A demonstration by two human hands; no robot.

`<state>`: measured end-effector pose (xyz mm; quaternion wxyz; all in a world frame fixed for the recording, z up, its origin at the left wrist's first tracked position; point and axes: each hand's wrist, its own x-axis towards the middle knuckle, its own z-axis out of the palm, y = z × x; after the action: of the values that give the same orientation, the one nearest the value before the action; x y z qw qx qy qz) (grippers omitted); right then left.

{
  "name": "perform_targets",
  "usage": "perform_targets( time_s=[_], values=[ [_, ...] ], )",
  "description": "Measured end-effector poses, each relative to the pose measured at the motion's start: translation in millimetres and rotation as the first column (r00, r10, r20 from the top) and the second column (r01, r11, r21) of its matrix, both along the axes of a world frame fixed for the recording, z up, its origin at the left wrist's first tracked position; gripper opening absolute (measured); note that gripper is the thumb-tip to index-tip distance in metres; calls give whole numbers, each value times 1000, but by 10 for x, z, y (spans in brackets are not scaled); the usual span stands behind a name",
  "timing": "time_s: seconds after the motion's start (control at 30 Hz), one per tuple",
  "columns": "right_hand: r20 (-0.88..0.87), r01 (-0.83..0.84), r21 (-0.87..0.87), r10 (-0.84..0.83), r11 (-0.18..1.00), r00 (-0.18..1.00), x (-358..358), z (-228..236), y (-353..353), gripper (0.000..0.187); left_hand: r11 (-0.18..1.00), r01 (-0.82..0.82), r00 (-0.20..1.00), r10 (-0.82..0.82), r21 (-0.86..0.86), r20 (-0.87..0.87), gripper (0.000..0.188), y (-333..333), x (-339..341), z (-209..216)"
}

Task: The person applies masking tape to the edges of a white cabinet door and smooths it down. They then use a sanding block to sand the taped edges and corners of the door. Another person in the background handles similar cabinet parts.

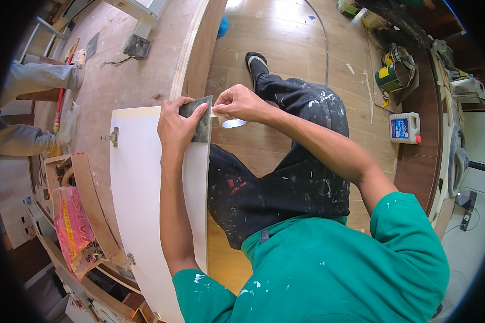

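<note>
A white cabinet door (145,199) with metal hinges (113,137) along its left edge lies beside my legs. At its far right corner, my left hand (179,123) grips a dark grey flat rectangular plate (202,128), thumb on its face, against the door's edge. Just right of the plate, my right hand (241,104) has its fingers pinched together near the same edge. From under those fingers shows a round white roll that looks like tape (233,123). Exactly how the pinched fingertips hold it is partly hidden.
A wooden board edge (191,48) runs away beyond the door. At left are an open wooden box (83,167), a pink-and-yellow bag (73,220) and another person's legs (35,81). Rightward stand a white jug (404,128) and a green paint can (392,77). A cable (325,37) crosses the floor.
</note>
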<state>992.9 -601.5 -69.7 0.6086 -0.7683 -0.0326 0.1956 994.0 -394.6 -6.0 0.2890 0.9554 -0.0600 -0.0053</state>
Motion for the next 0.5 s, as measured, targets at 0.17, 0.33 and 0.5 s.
perform_targets(
  time_s=[0.17,0.33,0.5],
  values=[
    [22,0,-68,1,998,1000,-29,109,11,30,1000,13,1000,-12,-29,14,53,39,8,-20],
    [86,8,-62,-3,998,996,-37,82,11,30,999,26,999,-25,-37,25,52,43,21,-36],
    [29,17,-65,-15,998,999,-31,107,12,31,999,27,1000,-27,-40,4,51,70,42,-49]
  ],
)
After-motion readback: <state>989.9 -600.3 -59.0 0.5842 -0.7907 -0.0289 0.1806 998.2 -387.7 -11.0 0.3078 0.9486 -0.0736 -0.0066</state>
